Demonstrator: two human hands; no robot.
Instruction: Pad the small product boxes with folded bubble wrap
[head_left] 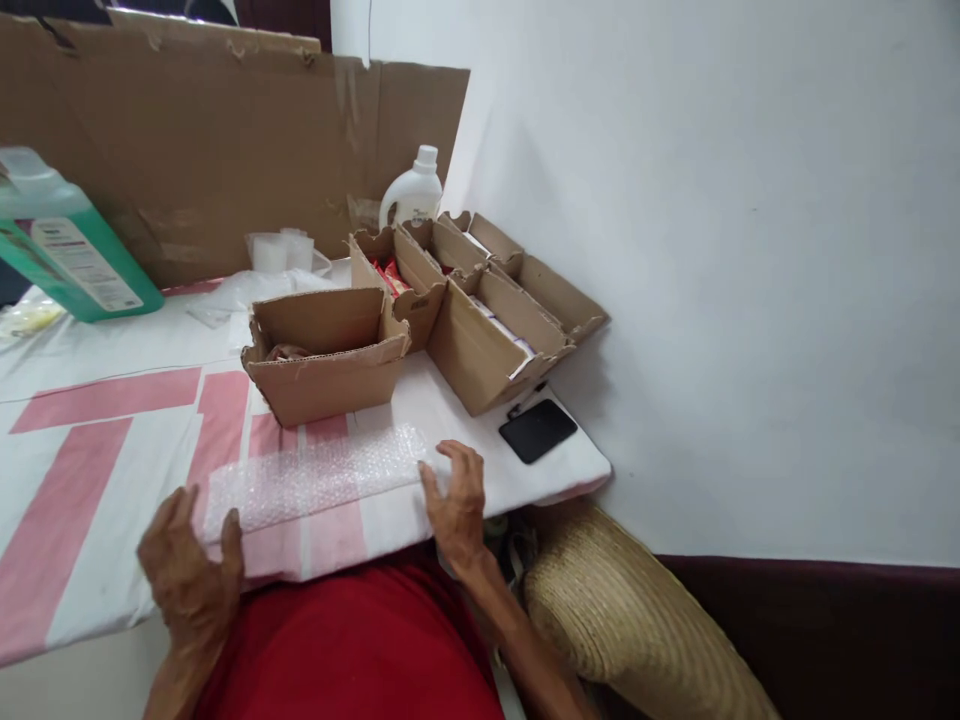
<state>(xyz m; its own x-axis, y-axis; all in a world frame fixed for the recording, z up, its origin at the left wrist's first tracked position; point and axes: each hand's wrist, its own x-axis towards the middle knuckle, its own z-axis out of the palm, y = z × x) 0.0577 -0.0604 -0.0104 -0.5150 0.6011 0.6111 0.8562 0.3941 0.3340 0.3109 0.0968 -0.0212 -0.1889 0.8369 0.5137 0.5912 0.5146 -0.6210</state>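
Observation:
A strip of clear bubble wrap [315,478] lies flat near the table's front edge, its long side running left to right. At its left end is my left hand [193,560], thumb and fingers spread apart around the corner. My right hand [457,495] is at the other end, fingers curved and apart from the thumb, close to the strip's edge. Whether either hand touches the wrap I cannot tell. Just behind the strip stands an open cardboard box [330,385] with something brown inside, mostly hidden by its front wall.
Several cardboard bins [480,350] stand at the back right, some holding packets. A black phone [538,430] lies near the right corner. Behind are a white bottle [416,190], plastic cups [281,250] and a green liquid jug [82,250]. A woven basket [622,600] sits below the table.

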